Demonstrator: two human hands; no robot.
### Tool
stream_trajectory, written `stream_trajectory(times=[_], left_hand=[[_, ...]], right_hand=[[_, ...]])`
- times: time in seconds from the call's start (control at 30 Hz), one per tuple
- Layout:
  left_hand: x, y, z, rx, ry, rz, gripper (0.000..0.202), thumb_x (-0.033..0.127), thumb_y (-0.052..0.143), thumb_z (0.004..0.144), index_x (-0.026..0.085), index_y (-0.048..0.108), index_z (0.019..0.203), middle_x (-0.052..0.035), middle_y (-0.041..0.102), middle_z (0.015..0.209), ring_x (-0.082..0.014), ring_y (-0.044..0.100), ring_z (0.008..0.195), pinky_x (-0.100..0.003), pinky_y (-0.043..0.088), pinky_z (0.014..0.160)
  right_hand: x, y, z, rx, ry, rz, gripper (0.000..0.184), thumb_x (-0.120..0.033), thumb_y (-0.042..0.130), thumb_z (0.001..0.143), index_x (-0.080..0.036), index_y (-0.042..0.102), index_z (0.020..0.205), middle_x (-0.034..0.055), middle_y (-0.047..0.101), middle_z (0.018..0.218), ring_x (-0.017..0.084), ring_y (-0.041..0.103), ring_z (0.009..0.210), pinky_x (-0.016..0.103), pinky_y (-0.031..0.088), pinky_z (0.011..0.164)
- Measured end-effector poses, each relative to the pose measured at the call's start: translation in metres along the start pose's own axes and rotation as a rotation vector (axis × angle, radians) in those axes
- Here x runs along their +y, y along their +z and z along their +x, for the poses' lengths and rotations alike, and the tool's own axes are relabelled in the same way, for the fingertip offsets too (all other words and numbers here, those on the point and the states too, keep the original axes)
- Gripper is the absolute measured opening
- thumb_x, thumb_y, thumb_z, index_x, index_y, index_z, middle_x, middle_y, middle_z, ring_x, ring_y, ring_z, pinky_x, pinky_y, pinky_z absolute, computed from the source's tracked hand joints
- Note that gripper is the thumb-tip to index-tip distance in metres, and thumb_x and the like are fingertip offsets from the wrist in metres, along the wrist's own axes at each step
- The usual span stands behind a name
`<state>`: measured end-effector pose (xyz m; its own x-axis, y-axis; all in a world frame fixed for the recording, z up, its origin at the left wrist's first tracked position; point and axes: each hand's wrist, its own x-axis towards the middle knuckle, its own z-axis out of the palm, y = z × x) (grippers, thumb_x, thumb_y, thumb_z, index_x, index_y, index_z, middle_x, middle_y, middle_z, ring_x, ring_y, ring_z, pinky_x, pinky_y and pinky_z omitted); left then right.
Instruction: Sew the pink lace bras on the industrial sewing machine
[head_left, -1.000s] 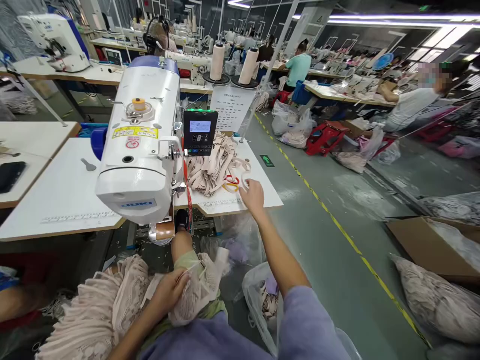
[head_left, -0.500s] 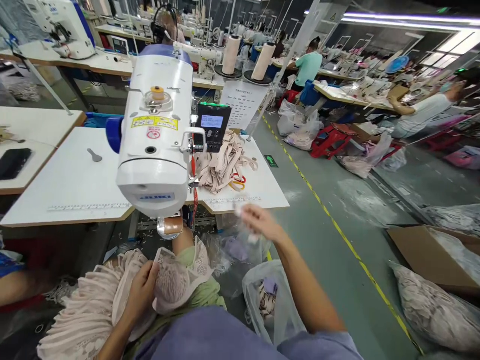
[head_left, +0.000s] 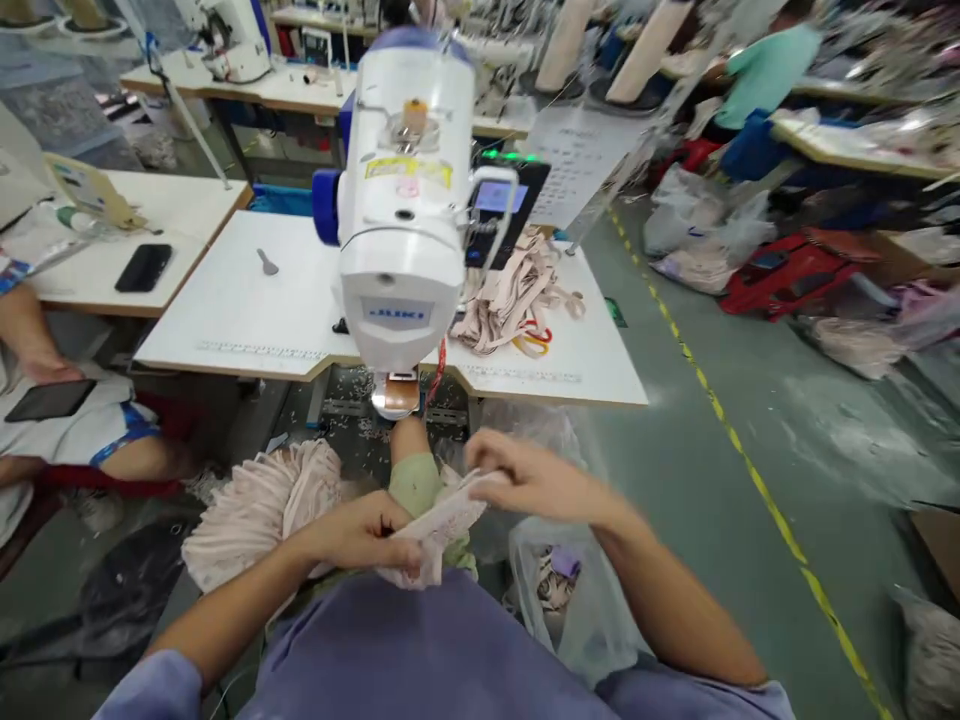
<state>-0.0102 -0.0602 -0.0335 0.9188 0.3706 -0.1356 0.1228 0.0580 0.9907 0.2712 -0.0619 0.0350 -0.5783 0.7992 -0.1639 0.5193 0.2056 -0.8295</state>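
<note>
A pale pink lace bra (head_left: 450, 512) is stretched over my lap between both hands. My left hand (head_left: 371, 535) pinches its near-left end, thumb on top. At its upper right end, my right hand (head_left: 529, 478) is closed on the edge, slightly blurred. A thick stack of similar pale pink bras (head_left: 259, 510) lies to the left of my lap. Just beyond my hands is a white sewing machine (head_left: 405, 240), its copper-coloured lower arm (head_left: 397, 395) sticking out towards me above my knee.
Pale straps (head_left: 506, 300) lie heaped on the white table (head_left: 247, 295), with red and yellow scissor-like handles (head_left: 534, 340) beside them. A clear plastic bag (head_left: 592, 620) of scraps stands low on my right. At left, another person's hand rests by a dark tablet (head_left: 52, 400).
My right hand has come in from the right and now grips the bra. My left hand has moved right, bringing the bra away from the stack. The view has swung left and down.
</note>
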Motion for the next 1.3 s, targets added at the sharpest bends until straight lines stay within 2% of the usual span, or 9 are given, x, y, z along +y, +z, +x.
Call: stream_trajectory(times=[0.2,0.33,0.4,0.53,0.73,0.9,1.0,1.1,1.3], left_hand=[[-0.009,-0.006,-0.023,0.195,-0.019,0.012,0.058,0.061,0.048,0.098,0.014,0.079,0.084,-0.0052,0.067,0.071,-0.0126,0.051,0.061,-0.023,0.037,0.059],[-0.007,-0.001,-0.009,0.394,-0.03,-0.009,0.057,0.06,0.047,0.098,0.013,0.078,0.086,-0.0048,0.069,0.075,-0.0133,0.053,0.065,-0.023,0.039,0.062],[-0.005,0.002,0.002,0.427,-0.049,0.008,0.055,0.057,0.046,0.099,0.013,0.077,0.087,-0.0044,0.071,0.077,-0.0135,0.055,0.066,-0.022,0.04,0.063],[-0.005,0.005,0.018,0.396,-0.104,0.128,0.051,0.052,0.044,0.1,0.014,0.076,0.087,-0.0043,0.073,0.082,-0.0155,0.06,0.075,-0.023,0.043,0.07],[-0.013,0.008,0.027,0.348,-0.203,0.205,0.054,0.052,0.04,0.099,0.015,0.077,0.085,-0.004,0.072,0.081,-0.0177,0.062,0.077,-0.026,0.047,0.076],[-0.032,0.012,0.03,0.383,-0.283,0.145,0.056,0.06,0.046,0.096,0.016,0.079,0.089,-0.0058,0.076,0.089,-0.0231,0.067,0.087,-0.028,0.05,0.08],[-0.051,0.009,0.036,0.335,-0.367,0.196,0.058,0.069,0.055,0.088,0.017,0.08,0.087,-0.0072,0.077,0.087,-0.0246,0.068,0.083,-0.029,0.053,0.077],[-0.071,0.005,0.049,0.335,-0.407,0.265,0.053,0.071,0.068,0.078,0.02,0.081,0.088,-0.007,0.079,0.095,-0.0265,0.07,0.092,-0.03,0.055,0.085],[-0.081,0.015,0.067,0.481,-0.493,0.188,0.043,0.062,0.086,0.062,0.028,0.08,0.089,0.001,0.079,0.101,-0.0289,0.066,0.112,-0.041,0.045,0.11]], right_hand=[[0.099,-0.007,-0.009,0.187,-0.054,1.094,0.034,-0.047,0.078,0.081,-0.024,0.053,0.081,-0.0119,0.035,0.054,0.004,0.013,0.04,0.019,0.021,0.039],[0.125,0.059,0.015,0.436,-0.224,1.72,0.038,-0.056,0.072,0.085,-0.029,0.06,0.11,-0.0075,0.053,0.069,0.007,0.036,0.048,0.017,0.036,0.043],[0.123,0.099,0.032,0.346,-0.045,1.841,0.049,-0.064,0.067,0.086,-0.026,0.061,0.117,-0.0019,0.063,0.087,0.009,0.05,0.061,0.019,0.047,0.057],[0.115,0.139,0.055,0.238,0.084,1.703,0.068,-0.074,0.071,0.075,-0.02,0.066,0.115,0.0031,0.067,0.1,0.011,0.057,0.075,0.023,0.051,0.073],[0.106,0.127,0.056,-0.04,0.049,1.33,0.066,-0.071,0.064,0.084,-0.022,0.061,0.129,0.0099,0.067,0.126,0.019,0.063,0.109,0.032,0.047,0.095],[0.099,0.127,0.039,0.054,-0.089,0.734,0.049,-0.058,0.068,0.087,-0.02,0.064,0.118,0.0039,0.068,0.107,0.017,0.06,0.098,0.029,0.045,0.09],[0.118,0.13,0.007,0.198,-0.051,0.528,0.033,-0.05,0.06,0.094,-0.018,0.065,0.098,-0.0003,0.064,0.089,0.013,0.056,0.084,0.025,0.042,0.078],[0.16,0.149,-0.056,0.56,0.147,0.588,0.026,-0.044,0.068,0.089,-0.017,0.067,0.091,-0.0026,0.063,0.084,0.011,0.053,0.079,0.024,0.038,0.075],[0.218,0.248,-0.218,1.252,0.639,0.914,0.048,-0.066,0.066,0.078,-0.019,0.057,0.078,-0.0077,0.043,0.059,0.009,0.034,0.056,0.023,0.032,0.057]])
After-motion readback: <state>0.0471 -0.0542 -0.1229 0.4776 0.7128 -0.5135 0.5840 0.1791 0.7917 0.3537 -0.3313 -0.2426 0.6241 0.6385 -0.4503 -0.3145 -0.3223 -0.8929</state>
